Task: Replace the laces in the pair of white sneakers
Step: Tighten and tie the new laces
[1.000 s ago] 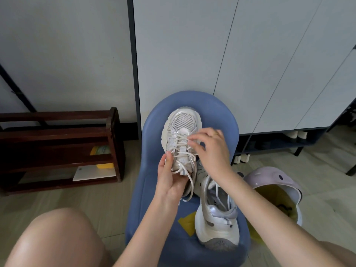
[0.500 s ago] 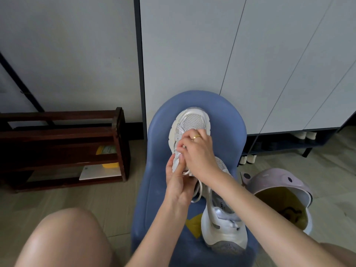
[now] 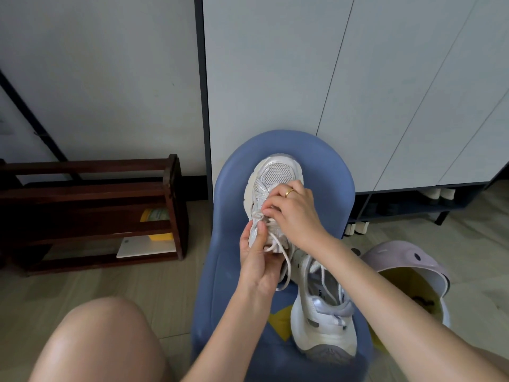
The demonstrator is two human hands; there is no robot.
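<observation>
Two white sneakers lie on a blue chair (image 3: 228,271). The far sneaker (image 3: 278,173) points its mesh toe away from me. My left hand (image 3: 257,260) grips it from below at the tongue, thumb pressed on its left side. My right hand (image 3: 294,213), wearing a gold ring, lies over the lacing with its fingertips pinching the white lace (image 3: 285,260) near the upper eyelets. A loop of that lace hangs down between the shoes. The near sneaker (image 3: 325,323) rests heel towards me, its own lace loose inside.
A dark wooden rack (image 3: 91,213) stands on the floor at the left. A pink bin (image 3: 407,268) with a yellow liner sits right of the chair. White cabinet doors (image 3: 358,78) rise behind. My bare knee (image 3: 99,340) fills the lower left.
My right hand has shifted from the toe side down onto the lacing and its fingers have closed on the lace. The left hand keeps its hold on the sneaker.
</observation>
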